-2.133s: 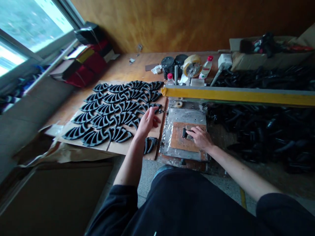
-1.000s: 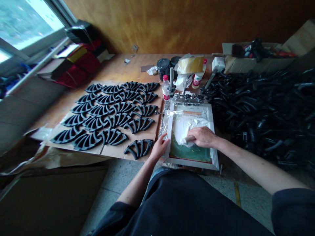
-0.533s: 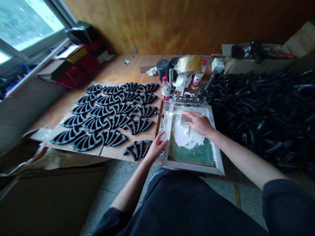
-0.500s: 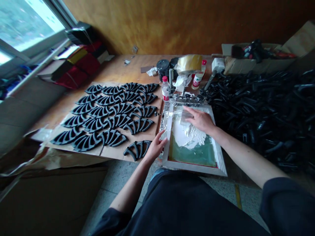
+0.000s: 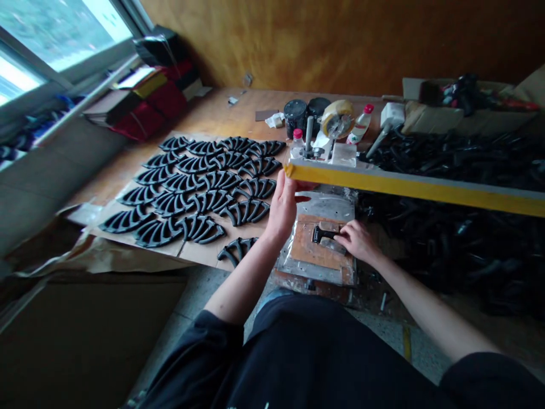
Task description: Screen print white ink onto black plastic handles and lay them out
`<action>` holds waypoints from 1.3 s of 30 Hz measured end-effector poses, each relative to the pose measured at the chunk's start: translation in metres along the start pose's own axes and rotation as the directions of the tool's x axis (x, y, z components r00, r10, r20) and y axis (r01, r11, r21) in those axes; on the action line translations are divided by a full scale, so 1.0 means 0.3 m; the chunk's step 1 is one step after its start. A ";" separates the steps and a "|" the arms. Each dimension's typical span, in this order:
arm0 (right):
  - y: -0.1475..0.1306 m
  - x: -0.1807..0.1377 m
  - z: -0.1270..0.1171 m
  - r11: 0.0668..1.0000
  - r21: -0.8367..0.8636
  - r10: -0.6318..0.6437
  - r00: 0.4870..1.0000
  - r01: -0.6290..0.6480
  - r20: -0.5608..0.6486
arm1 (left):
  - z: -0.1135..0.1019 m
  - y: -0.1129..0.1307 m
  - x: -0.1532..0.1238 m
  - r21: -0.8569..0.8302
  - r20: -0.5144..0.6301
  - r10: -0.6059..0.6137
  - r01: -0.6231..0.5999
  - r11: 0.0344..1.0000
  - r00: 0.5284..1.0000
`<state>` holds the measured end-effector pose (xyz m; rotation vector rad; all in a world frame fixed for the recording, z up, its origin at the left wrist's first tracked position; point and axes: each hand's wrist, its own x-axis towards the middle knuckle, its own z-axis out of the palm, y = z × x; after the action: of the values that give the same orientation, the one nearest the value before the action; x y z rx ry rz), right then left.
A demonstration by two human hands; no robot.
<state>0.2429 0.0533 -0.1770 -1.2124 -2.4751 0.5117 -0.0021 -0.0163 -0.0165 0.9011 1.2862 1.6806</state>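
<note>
My left hand [image 5: 284, 205] is raised against the near left corner of the lifted screen frame [image 5: 409, 186], whose yellow-taped edge runs across the view; its thumb and fingers clasp that corner. Below it lies a metal base plate [image 5: 327, 205] with a brown board [image 5: 315, 253] on it. A small black plastic part [image 5: 322, 233] sits on that board. My right hand [image 5: 356, 241] rests beside the part, fingertips curled onto its right end.
Rows of black fan-shaped parts [image 5: 200, 182] lie on cardboard sheets [image 5: 200, 254] to the left. A big heap of black parts [image 5: 468, 227] fills the right. Ink tins [image 5: 295, 115], a tape roll [image 5: 337, 118], small bottles [image 5: 361, 123] and a carton [image 5: 443, 116] stand behind.
The screen frame, flat half a second ago with my right hand dragging a squeegee through white ink, is now lifted by my left hand. My right hand has dropped to the black part on the board.
</note>
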 end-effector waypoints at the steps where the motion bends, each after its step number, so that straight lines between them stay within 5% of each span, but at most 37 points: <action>1: -0.033 -0.008 0.030 0.998 -0.034 -0.045 0.999 0.046 0.024 | -0.002 -0.030 -0.031 -0.006 -0.010 -0.054 0.054 0.999 0.998; 3: -0.097 -0.012 0.052 0.997 -0.071 -0.017 0.999 0.020 0.043 | -0.014 -0.109 -0.124 0.027 0.053 -0.274 0.273 0.962 0.960; 5: -0.177 -0.010 0.047 0.998 -0.048 0.037 0.999 -0.036 0.033 | -0.032 -0.191 -0.234 0.083 0.150 -0.532 0.526 0.847 0.833; 7: -0.289 -0.010 0.043 1.000 0.013 -0.006 1.000 0.006 0.011 | -0.057 -0.257 -0.327 0.049 0.170 -0.646 0.649 0.760 0.744; 11: -0.561 -0.026 0.097 0.941 0.236 -0.265 0.961 0.242 0.072 | -0.200 -0.308 -0.403 -0.108 -0.134 -0.569 0.559 0.822 0.811; 15: -0.730 -0.030 0.228 0.878 0.446 -0.327 0.897 0.173 0.297 | -0.507 -0.323 -0.438 0.021 -0.457 -0.519 0.592 0.806 0.722; 18: -0.774 -0.024 0.354 0.903 0.426 -0.264 0.853 0.054 0.450 | -0.726 -0.370 -0.492 0.168 -0.604 -0.528 0.743 0.648 0.597; 21: -0.804 -0.017 0.469 0.911 0.400 -0.157 0.813 -0.100 0.561 | -0.848 -0.431 -0.515 0.404 -0.639 -0.551 0.844 0.354 0.537; 24: -0.846 -0.001 0.550 0.916 0.324 -0.026 0.771 -0.237 0.637 | -0.898 -0.471 -0.465 0.542 -0.640 -0.541 0.819 0.188 0.547; 28: -0.900 0.048 0.612 0.902 0.326 0.033 0.797 -0.284 0.603 | -0.961 -0.480 -0.338 0.606 -0.638 -0.499 0.782 0.144 0.586; 32: -0.913 0.096 0.611 0.845 0.384 0.092 0.808 -0.372 0.582 | -1.037 -0.483 -0.268 0.647 -0.585 -0.510 0.742 0.174 0.630; 36: -0.873 0.128 0.554 0.669 0.513 0.030 0.709 -0.538 0.705 | -1.076 -0.489 -0.305 0.641 -0.494 -0.571 0.719 0.271 0.655; 39: -0.805 0.194 0.518 0.508 0.657 0.091 0.793 -0.557 0.603 | -1.083 -0.492 -0.370 0.600 -0.448 -0.591 0.716 0.357 0.670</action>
<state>-0.0249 -0.0645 -0.1950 -1.2023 -1.7988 2.0620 -0.2205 -0.2222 -0.2394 0.5094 2.1627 0.5164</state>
